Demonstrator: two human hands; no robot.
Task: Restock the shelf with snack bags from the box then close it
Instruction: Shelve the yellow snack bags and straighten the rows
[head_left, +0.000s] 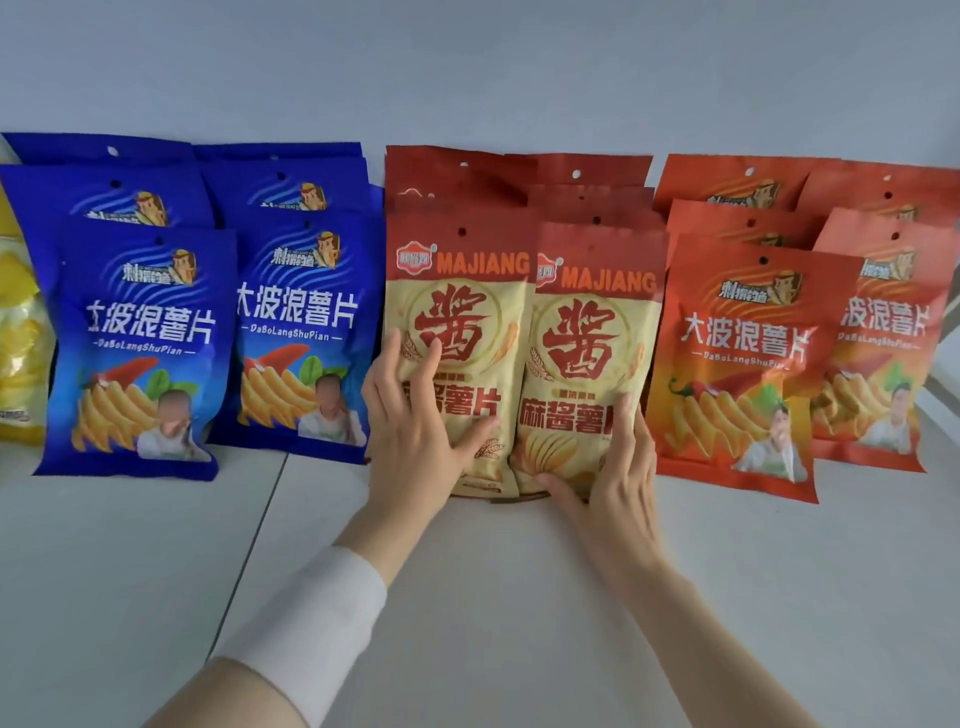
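Squaring the front row. Two cream-and-red snack bags stand side by side at the centre of the frame, on the white shelf. They lean back on more bags of the same kind.

Your left hand presses the lower left face of the left bag, fingers spread and straight, grasping nothing. Your right hand cups the lower right corner of the right bag. Its thumb lies across the bottom front and its fingers run straight up the side, released rather than clenched.

The blue bags stand at centre left, the orange bags at centre right and a yellow bag at the far left edge. The box is out of view.

To do this step well:
- Push with flat palms low on the bags, so that the bases slide and the tops do not tip forward.
- Bring the two inner edges together without letting one bag ride over the other.
- Line the bottoms up with the neighbouring front rows.
- Ease the pressure off gently, since puffed bags are likely to spring back or slump.
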